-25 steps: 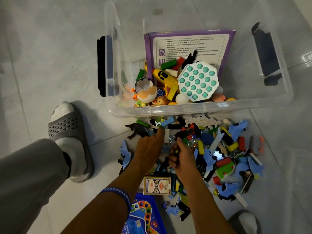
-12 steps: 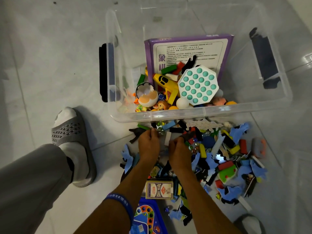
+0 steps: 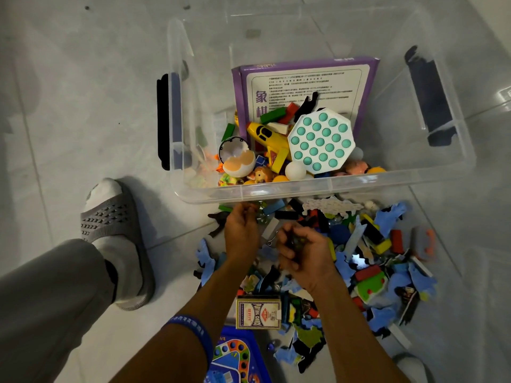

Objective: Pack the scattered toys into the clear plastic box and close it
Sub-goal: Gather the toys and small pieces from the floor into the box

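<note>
The clear plastic box (image 3: 331, 186) stands open on the floor. It holds a purple game box (image 3: 304, 84), a white and teal pop toy (image 3: 322, 142), a yellow plane (image 3: 266, 136), an egg toy (image 3: 239, 164) and small balls. Just in front of it lies a pile of scattered toys (image 3: 373, 244): blue foam shapes, coloured blocks, black pieces. My left hand (image 3: 242, 230) is curled on small pieces at the pile's far edge, close to the box's front wall. My right hand (image 3: 304, 258) is beside it, closed around small dark pieces.
A pack of playing cards (image 3: 258, 312) and a blue board game (image 3: 237, 360) lie near my wrists. My left foot in a grey slipper (image 3: 110, 230) stands left of the pile, my other foot (image 3: 409, 366) at the bottom right. Grey floor tiles surround everything.
Both hands have shifted forward over the pile toward the box's front wall. The left fingers, stretched out a second ago, are now curled; the right hand stays closed.
</note>
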`<act>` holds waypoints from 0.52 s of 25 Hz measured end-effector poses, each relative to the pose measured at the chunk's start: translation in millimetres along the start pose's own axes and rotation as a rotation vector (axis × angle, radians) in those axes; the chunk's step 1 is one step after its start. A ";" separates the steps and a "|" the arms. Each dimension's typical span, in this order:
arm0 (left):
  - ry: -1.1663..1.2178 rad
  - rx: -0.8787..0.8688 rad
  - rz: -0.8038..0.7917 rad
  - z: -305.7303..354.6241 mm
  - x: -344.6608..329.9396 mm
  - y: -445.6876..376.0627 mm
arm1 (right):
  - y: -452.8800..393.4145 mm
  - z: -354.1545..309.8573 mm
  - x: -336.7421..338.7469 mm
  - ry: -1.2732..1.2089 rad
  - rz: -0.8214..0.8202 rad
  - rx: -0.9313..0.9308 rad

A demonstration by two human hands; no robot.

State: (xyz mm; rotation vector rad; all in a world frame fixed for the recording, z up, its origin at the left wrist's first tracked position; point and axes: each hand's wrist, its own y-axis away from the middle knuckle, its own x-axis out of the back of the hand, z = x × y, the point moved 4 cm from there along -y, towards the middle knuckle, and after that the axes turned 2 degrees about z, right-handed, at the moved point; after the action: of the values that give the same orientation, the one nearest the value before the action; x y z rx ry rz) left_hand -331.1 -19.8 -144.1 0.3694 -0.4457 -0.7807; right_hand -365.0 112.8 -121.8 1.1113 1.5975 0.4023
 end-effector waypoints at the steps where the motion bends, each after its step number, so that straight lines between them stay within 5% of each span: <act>1: -0.114 -0.069 -0.007 1.0 0.2 0.1 | -3.1 -0.1 0.1 0.037 0.037 0.021; 5: -0.788 -0.441 -0.081 -0.3 -9.0 5.3 | -21.2 -3.7 16.5 0.507 0.438 0.212; 7: -1.068 -0.482 -0.132 -2.4 -12.6 5.2 | -23.3 -14.5 16.7 0.909 0.605 0.420; 13: -1.319 -0.528 -0.246 8.1 -20.0 5.2 | -28.1 -30.7 -7.8 1.658 0.678 0.654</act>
State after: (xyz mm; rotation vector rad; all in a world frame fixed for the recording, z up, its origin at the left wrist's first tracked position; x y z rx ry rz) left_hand -344.7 -2.7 -139.7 -0.6740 -1.3909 -1.2872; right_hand -405.3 101.0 -127.4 2.0380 2.8125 1.6356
